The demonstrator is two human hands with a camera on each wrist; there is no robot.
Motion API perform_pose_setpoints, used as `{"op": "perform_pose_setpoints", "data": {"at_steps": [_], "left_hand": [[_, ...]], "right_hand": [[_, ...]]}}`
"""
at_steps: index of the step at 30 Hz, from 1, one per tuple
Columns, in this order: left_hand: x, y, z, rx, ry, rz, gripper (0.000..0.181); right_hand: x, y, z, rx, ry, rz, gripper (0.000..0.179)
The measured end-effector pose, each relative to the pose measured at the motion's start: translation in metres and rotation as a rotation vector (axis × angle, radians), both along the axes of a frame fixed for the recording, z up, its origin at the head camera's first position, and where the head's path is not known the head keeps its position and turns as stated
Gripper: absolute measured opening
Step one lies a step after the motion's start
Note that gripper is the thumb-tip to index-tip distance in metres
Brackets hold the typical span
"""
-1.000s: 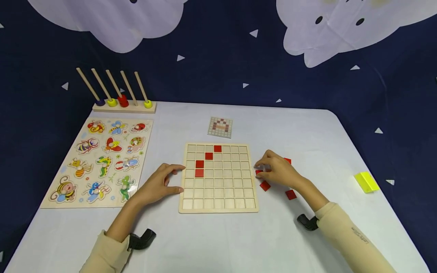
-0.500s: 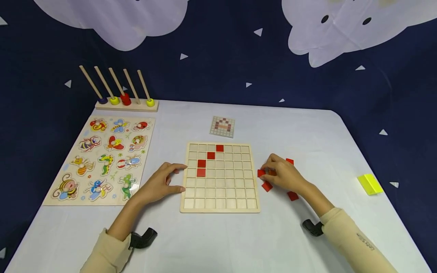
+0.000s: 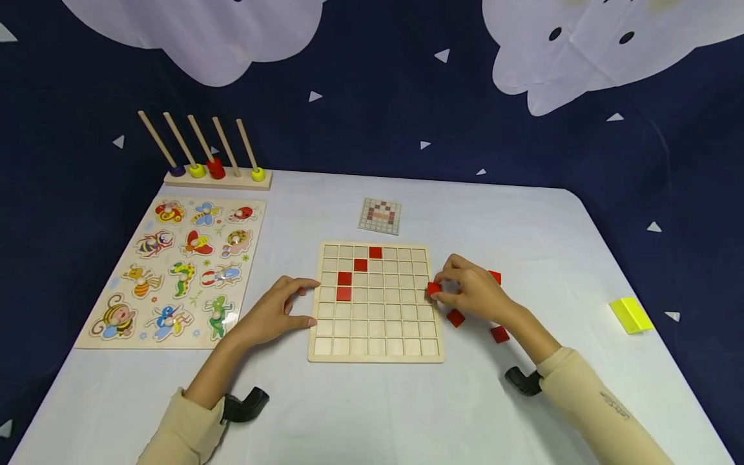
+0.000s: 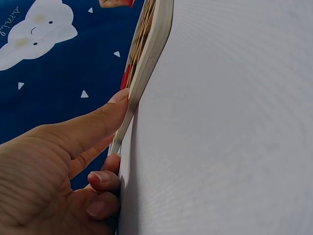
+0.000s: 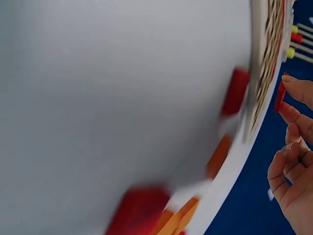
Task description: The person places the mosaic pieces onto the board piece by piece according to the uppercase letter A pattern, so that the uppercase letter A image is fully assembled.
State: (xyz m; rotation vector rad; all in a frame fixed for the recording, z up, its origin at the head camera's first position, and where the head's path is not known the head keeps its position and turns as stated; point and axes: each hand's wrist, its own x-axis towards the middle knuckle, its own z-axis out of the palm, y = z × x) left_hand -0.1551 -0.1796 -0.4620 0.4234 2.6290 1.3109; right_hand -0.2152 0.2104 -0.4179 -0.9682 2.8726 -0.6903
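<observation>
A wooden grid board (image 3: 375, 359) lies in the middle of the table, with several red square tiles, such as one tile (image 3: 344, 294), set in its cells. My left hand (image 3: 267, 314) rests thumb and forefinger against the board's left edge; in the left wrist view the thumb (image 4: 115, 105) touches its rim. A red square tile (image 3: 433, 289) is pinched between thumb and fingertips of my right hand (image 3: 473, 287), raised over the board's right edge. In the right wrist view this tile (image 5: 280, 97) is seen edge-on. Other red tiles (image 3: 456, 318) lie near that hand, along with orange ones (image 5: 219, 156).
Behind the board lies a small pattern card (image 3: 380, 216). An insect peg puzzle (image 3: 174, 274) is at the left, below a stacking rack (image 3: 217, 181) with upright pegs. A yellow block (image 3: 631, 315) sits near the table's right edge.
My right hand has picked up a red tile from the table beside the board and brought it left to the board's right edge. The left hand stays at the left edge.
</observation>
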Motion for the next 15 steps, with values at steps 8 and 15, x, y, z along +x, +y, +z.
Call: {"op": "perform_pose_setpoints", "data": {"at_steps": [8,15], "left_hand": [[0.001,0.0,-0.001,-0.004,-0.006,0.003,0.064],[0.0,0.0,0.001,0.004,-0.013,0.007,0.064]], "right_hand": [[0.003,-0.049,0.002,-0.013,-0.006,0.103,0.021],[0.007,-0.086,0.003,0.024,-0.006,0.197,0.024]]}}
